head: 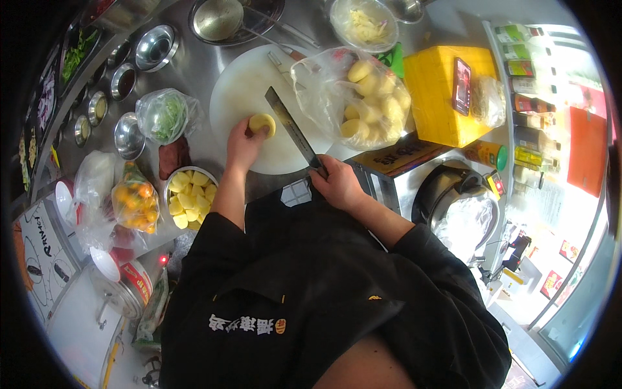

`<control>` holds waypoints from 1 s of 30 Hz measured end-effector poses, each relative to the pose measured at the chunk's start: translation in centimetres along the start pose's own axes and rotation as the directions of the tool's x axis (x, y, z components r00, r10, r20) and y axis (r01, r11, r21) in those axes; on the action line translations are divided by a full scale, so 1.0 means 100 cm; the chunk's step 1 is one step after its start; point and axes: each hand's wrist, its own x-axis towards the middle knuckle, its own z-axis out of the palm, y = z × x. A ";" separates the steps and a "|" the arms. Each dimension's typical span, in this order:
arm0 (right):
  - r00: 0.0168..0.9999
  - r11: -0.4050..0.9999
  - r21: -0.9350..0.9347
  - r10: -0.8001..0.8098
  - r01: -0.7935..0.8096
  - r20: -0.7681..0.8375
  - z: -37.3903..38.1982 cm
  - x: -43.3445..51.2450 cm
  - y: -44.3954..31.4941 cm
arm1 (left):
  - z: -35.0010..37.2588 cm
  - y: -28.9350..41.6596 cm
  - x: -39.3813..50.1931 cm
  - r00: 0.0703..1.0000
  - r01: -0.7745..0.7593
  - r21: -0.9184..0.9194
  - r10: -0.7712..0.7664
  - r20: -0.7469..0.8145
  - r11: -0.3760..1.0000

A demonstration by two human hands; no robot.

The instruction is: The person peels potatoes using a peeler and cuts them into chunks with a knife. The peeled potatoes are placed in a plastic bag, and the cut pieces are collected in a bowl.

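My left hand point(246, 146) grips a peeled potato point(264, 125) over the left part of a round white cutting board point(233, 92). In my right hand point(338, 184) is the handle of a cleaver point(294, 130); its dark blade slants up and left across the board, apart from the potato. A clear plastic bag point(311, 85) of whole peeled potatoes point(371, 109) covers the board's right side. Behind it, a peeler-like tool point(281, 65) lies partly hidden. Left of my left forearm stands a metal bowl point(166, 194) full of cut potato chunks point(192, 197).
Left on the steel counter are a bag of small orange fruits point(136, 206), bagged greens point(167, 115) and several metal bowls point(155, 47). A strainer point(217, 19) lies at the back. Right stand a yellow box point(437, 92) bearing a phone point(461, 86), and a black pot point(449, 194).
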 end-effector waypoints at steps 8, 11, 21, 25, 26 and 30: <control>0.997 0.999 0.006 -0.052 0.052 0.064 0.005 -0.003 -0.004 | -0.001 -0.014 -0.009 0.990 0.099 -0.175 -0.114 -0.082 0.980; 0.994 0.998 -0.036 -0.055 0.058 0.093 0.007 -0.003 -0.013 | -0.002 -0.013 -0.010 0.988 0.104 -0.171 -0.122 -0.097 0.980; 0.987 0.987 -0.144 -0.055 0.077 0.148 0.015 0.000 -0.026 | 0.000 0.000 -0.015 0.977 0.151 -0.138 -0.170 -0.130 0.979; 0.980 0.981 -0.195 0.023 0.016 0.198 0.025 0.017 -0.035 | -0.001 0.010 -0.017 0.970 0.180 -0.108 -0.195 -0.147 0.978; 0.978 0.979 -0.203 0.033 0.010 0.207 0.029 0.024 -0.035 | -0.001 0.008 -0.016 0.970 0.185 -0.114 -0.200 -0.136 0.976; 0.977 0.977 -0.211 0.026 0.020 0.212 0.052 0.053 -0.027 | -0.003 -0.016 -0.012 0.979 0.130 -0.142 -0.150 -0.141 0.981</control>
